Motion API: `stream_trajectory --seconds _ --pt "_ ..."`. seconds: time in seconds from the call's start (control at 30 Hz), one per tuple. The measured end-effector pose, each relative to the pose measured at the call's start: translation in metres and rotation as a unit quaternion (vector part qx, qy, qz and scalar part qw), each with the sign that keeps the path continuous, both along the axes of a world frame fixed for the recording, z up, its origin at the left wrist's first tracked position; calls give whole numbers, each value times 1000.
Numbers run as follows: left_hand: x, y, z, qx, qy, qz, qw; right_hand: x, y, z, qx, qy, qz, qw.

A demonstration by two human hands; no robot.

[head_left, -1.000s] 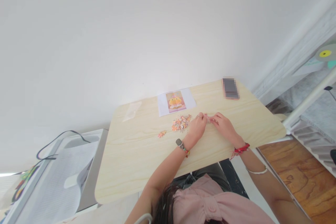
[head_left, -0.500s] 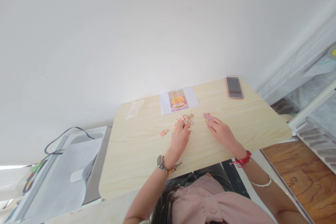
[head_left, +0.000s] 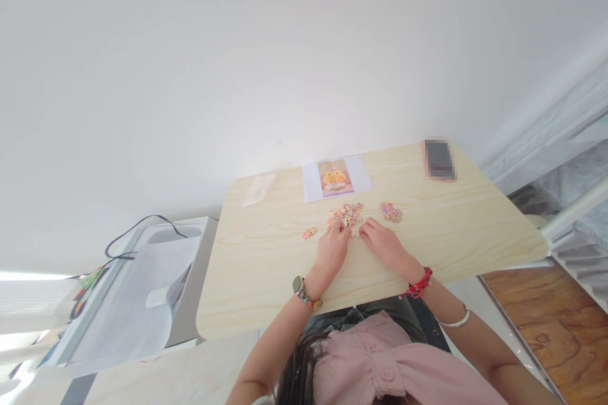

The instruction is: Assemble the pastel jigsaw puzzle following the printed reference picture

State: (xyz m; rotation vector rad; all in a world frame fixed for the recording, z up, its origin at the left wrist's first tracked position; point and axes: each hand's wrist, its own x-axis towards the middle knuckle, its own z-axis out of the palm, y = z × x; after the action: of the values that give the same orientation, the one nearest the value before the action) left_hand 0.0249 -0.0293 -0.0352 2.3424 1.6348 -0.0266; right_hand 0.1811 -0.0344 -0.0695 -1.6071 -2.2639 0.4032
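A loose pile of small jigsaw puzzle pieces (head_left: 346, 212) lies on the light wooden table. My left hand (head_left: 332, 248) is at the pile's near edge, fingers curled and pressed together on a puzzle piece that they mostly cover. Close to its right, my right hand (head_left: 384, 244) has its fingertips pinched together; what they hold is hidden or too small to name. A pale bit of puzzle shows between the two hands. Left of the pile sits a small orange cluster of pieces (head_left: 309, 233). Beyond my right hand lies a pink and purple cluster (head_left: 391, 212).
Behind the pile, a white sheet (head_left: 311, 185) carries a printed pumpkin picture (head_left: 335, 178). A phone (head_left: 439, 160) lies at the table's back right, and a translucent strip (head_left: 259, 189) at back left. Papers (head_left: 137, 304) rest on a white unit at left.
My right hand has left the pink and purple cluster and moved left, close to my left hand. My left hand stays at the pile. The whole view has shifted slightly.
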Motion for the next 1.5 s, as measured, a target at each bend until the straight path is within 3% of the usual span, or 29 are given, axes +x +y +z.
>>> stream_trajectory --seconds 0.33,0.43,0.6,0.77,1.07,1.33,1.5 --pt "-2 -6 0 37 -21 -23 999 14 2 5 -81 179 -1 981" --pt "1 -6 2 38 -35 -30 998 17 4 5 -106 201 -34 973" --pt "6 -3 4 48 -48 -32 997 24 2 10 -119 222 -36 967" --pt "15 5 3 77 -61 -61 993 36 -4 18 -19 162 -13 987" --pt "46 23 3 93 -73 -108 987 62 -7 16 69 44 -42 996" --pt "78 47 -1 70 -48 -97 992 78 21 25 60 -84 -68 992" --pt "82 48 0 54 -43 -76 995 79 29 23 48 -109 -66 991"
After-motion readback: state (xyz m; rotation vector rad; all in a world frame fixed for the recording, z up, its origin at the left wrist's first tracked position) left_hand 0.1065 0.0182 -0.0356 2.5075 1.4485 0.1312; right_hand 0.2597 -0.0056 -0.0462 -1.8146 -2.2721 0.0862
